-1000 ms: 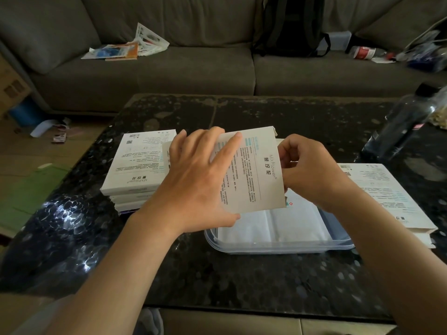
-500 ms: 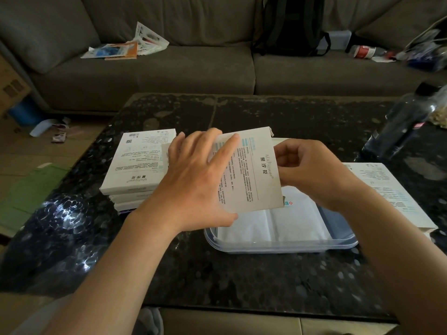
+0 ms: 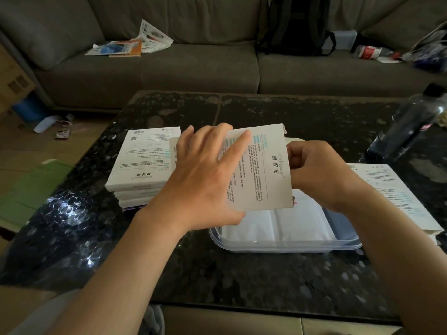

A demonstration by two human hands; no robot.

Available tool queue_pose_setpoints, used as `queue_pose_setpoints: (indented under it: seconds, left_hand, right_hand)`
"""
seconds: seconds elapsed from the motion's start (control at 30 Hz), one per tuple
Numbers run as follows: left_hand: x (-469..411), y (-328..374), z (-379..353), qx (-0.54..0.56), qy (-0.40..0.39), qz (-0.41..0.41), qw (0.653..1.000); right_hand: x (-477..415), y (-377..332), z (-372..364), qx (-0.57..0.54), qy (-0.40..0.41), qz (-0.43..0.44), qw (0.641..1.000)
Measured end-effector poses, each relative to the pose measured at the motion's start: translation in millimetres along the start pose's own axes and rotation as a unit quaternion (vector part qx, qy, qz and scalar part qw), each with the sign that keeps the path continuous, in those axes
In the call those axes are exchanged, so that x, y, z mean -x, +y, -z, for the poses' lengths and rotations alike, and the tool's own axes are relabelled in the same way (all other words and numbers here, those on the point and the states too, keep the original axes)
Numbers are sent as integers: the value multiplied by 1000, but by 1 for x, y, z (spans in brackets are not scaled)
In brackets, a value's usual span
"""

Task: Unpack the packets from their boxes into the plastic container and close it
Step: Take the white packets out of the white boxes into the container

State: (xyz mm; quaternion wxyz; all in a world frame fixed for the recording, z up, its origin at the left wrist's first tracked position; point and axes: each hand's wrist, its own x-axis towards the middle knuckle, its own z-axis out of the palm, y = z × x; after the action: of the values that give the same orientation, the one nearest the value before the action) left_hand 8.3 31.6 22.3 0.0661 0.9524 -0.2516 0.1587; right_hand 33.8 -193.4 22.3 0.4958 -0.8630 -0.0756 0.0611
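My left hand [image 3: 205,180] grips a flat white printed box [image 3: 263,170] from its left side, thumb under it and fingers spread over its face, above the clear plastic container [image 3: 278,245]. My right hand [image 3: 314,170] is curled at the box's open right end, pinching something there that the box mostly hides. White packets [image 3: 285,223] lie inside the container. A stack of three closed white boxes [image 3: 142,165] stands to the left. More flat white boxes [image 3: 396,199] lie to the right, partly behind my right forearm.
All of this sits on a dark speckled table [image 3: 217,274]. A dark water bottle [image 3: 411,126] stands at the table's right rear. Behind is a grey sofa [image 3: 193,68] with papers [image 3: 130,44], a black backpack [image 3: 295,27] and clutter. A green sheet [image 3: 36,180] lies on the floor at left.
My right hand has shifted slightly left against the box's open end. The box tilted a little in my left hand.
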Motion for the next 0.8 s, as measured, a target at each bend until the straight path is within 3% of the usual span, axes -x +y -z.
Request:
queue_pose_setpoints:
  seconds: [0.43, 0.8]
  left_hand:
    - [1, -14, 4, 4, 1, 36, 999]
    - [4, -25, 9, 20, 24, 64, 997]
  right_hand:
    - [0, -2, 13, -140, 16, -66, 988]
    - [-5, 4, 20, -128, 140, -109, 976]
